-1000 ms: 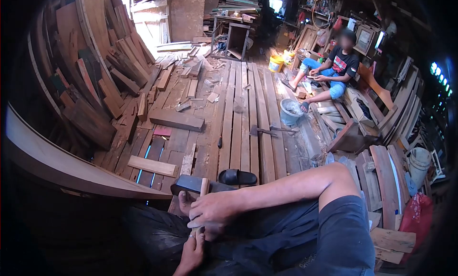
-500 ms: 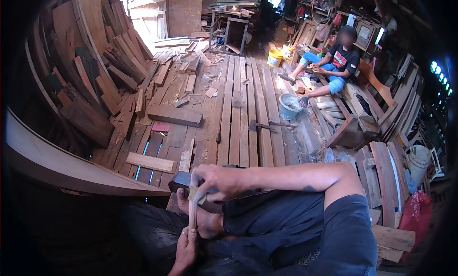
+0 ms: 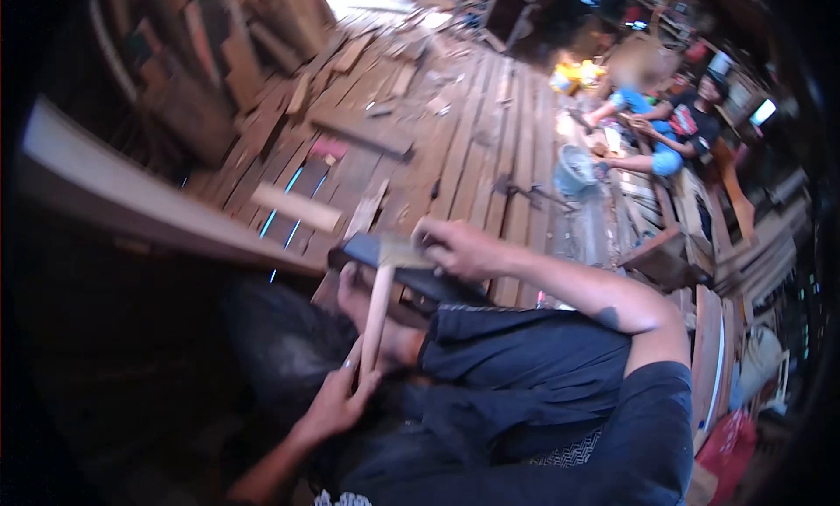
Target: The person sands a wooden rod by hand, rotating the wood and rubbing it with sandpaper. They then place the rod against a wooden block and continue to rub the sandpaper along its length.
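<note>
The right hand (image 3: 464, 248) has slid up to the top end of the wooden stick (image 3: 376, 309), clenched there; the left hand (image 3: 337, 401) grips its lower end. The stick now stands over the lap, above the floor (image 3: 490, 139).

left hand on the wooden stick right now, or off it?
Touching. Head view: left hand wraps its fingers round the lower end of the wooden stick.

right hand (image 3: 459, 248): slid up wooden stick (image 3: 376, 314) to top | view tilted
</note>
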`<control>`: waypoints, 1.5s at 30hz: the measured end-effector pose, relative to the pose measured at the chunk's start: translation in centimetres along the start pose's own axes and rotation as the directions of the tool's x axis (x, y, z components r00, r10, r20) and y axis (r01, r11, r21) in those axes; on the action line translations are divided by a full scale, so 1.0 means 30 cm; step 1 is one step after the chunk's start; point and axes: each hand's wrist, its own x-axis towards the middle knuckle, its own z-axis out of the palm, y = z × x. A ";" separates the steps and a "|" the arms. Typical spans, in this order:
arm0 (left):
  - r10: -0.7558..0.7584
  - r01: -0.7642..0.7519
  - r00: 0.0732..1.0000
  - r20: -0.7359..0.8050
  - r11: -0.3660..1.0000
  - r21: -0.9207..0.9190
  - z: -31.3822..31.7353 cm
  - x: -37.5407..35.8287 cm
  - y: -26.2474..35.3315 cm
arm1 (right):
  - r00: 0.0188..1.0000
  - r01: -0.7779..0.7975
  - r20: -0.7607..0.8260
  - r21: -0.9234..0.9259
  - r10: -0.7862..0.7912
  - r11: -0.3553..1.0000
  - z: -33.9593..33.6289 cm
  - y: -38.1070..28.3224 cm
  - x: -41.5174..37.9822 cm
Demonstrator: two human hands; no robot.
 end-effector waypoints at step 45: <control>0.000 0.001 1.000 0.011 0.993 -0.120 -0.048 -0.001 0.053 | 0.976 0.187 0.195 -0.518 -0.098 0.835 0.026 -0.112 0.032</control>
